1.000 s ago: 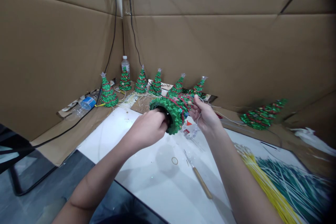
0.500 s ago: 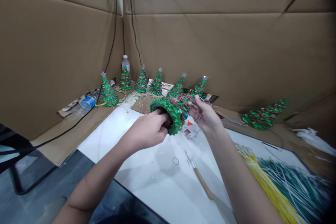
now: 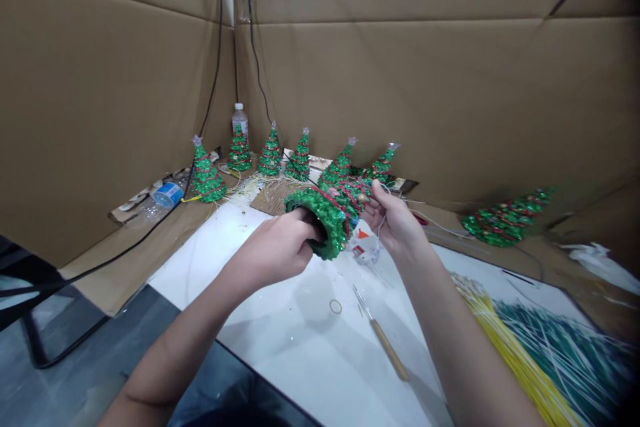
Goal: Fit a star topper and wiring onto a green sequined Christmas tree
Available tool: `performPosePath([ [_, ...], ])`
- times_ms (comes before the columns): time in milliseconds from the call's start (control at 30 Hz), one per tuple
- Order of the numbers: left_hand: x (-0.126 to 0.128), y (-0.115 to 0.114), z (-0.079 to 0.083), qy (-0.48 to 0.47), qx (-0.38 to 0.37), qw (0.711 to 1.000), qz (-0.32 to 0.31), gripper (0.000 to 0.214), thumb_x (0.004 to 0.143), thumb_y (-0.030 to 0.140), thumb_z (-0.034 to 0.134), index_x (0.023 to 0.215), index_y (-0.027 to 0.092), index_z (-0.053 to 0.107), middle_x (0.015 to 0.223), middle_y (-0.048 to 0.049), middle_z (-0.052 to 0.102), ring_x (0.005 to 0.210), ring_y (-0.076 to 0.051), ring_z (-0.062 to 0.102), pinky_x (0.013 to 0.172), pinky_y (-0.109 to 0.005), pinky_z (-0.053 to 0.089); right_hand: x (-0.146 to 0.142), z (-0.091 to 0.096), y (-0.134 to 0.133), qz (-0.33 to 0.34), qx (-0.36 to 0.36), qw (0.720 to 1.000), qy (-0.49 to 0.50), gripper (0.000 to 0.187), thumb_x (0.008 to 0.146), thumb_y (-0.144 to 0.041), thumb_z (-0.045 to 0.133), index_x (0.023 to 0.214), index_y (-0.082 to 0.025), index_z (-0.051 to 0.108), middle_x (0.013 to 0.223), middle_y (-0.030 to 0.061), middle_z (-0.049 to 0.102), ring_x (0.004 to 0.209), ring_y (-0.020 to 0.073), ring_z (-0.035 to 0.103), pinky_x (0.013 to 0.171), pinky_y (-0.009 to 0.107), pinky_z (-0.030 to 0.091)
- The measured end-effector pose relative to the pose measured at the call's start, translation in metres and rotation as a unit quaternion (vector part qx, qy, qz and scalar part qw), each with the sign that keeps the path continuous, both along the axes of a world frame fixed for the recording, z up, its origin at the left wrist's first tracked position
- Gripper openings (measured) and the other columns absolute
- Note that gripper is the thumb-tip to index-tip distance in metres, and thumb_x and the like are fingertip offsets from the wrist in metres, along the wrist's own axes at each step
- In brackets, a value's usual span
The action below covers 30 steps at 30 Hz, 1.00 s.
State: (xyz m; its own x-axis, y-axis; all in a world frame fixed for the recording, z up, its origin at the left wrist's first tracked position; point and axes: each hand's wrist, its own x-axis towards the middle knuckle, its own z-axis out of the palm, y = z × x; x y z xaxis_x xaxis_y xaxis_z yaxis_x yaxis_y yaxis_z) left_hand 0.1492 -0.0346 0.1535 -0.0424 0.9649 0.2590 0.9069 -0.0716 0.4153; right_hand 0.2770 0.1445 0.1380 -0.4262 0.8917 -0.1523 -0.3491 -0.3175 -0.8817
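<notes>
A small green tinsel Christmas tree [image 3: 337,237] with red garland and beads lies on its side in the air between my hands, its hollow base facing me. My left hand [image 3: 273,250] reaches into that base, and the fingertips are hidden inside. Around the narrow end, my right hand [image 3: 400,220] is closed with thumb and fingers pinched. A thin white cord runs by its fingers. Below on the white tabletop [image 3: 305,360] lie a thin metal tool with a wooden handle [image 3: 390,350] and a rubber band [image 3: 330,306].
Several finished-looking trees [image 3: 270,153] stand along the cardboard wall [image 3: 425,93], and another tree [image 3: 505,220] leans at right. Bundles of yellow strands [image 3: 510,347] and green strands [image 3: 555,340] lie front right. A plastic bottle [image 3: 167,195] lies at left; another bottle [image 3: 239,117] stands in the corner.
My left hand has shifted slightly left and up at the tree's base, and the base has turned a little. My right hand keeps its place at the narrow end.
</notes>
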Motion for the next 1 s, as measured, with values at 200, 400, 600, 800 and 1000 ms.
performPosePath([
  [200,-0.005,0.000,-0.002,-0.028,0.018,0.999,-0.027,0.031,0.074,0.006,0.048,0.087,0.020,0.072,0.095,-0.0058,0.068,0.086,-0.020,0.062,0.071,-0.030,0.048,0.000,-0.001,0.000,0.003,0.006,1.000,0.004,0.019,0.088,-0.025,0.066,0.072,-0.020,0.057,0.054,-0.0056,0.066,0.047,0.0085,0.065,0.046,0.014,0.055],
  [400,-0.005,-0.001,-0.004,-0.060,0.055,0.996,-0.042,0.022,0.073,0.006,0.051,0.083,0.017,0.068,0.091,-0.0044,0.067,0.076,-0.016,0.060,0.063,-0.026,0.046,0.000,-0.002,0.001,0.008,0.013,1.000,0.007,0.021,0.082,-0.028,0.072,0.071,-0.020,0.056,0.052,-0.0069,0.063,0.048,0.0094,0.066,0.048,0.015,0.056],
  [600,-0.005,0.000,-0.012,-0.089,0.128,0.987,-0.037,0.011,0.079,0.006,0.060,0.079,0.015,0.067,0.081,-0.0031,0.067,0.072,-0.013,0.062,0.066,-0.023,0.049,0.000,-0.003,0.002,0.015,0.017,1.000,0.007,0.021,0.088,-0.026,0.066,0.070,-0.020,0.055,0.052,-0.0065,0.063,0.049,0.0090,0.066,0.047,0.015,0.056],
  [800,-0.009,-0.001,-0.021,-0.093,0.204,0.974,-0.037,0.012,0.086,0.009,0.061,0.077,0.015,0.068,0.081,-0.0041,0.070,0.077,-0.015,0.065,0.070,-0.024,0.050,0.001,-0.004,0.004,0.014,0.030,0.999,0.007,0.025,0.081,-0.030,0.074,0.068,-0.020,0.055,0.052,-0.0066,0.062,0.048,0.0090,0.065,0.047,0.015,0.056],
  [1000,-0.012,-0.008,-0.026,-0.085,0.225,0.969,-0.052,0.013,0.085,0.011,0.062,0.075,0.015,0.067,0.078,-0.0042,0.070,0.073,-0.014,0.064,0.067,-0.024,0.049,0.003,-0.005,0.007,0.023,0.045,0.999,0.007,0.027,0.083,-0.030,0.071,0.063,-0.021,0.055,0.047,-0.0069,0.055,0.042,0.0079,0.058,0.046,0.014,0.054],
])
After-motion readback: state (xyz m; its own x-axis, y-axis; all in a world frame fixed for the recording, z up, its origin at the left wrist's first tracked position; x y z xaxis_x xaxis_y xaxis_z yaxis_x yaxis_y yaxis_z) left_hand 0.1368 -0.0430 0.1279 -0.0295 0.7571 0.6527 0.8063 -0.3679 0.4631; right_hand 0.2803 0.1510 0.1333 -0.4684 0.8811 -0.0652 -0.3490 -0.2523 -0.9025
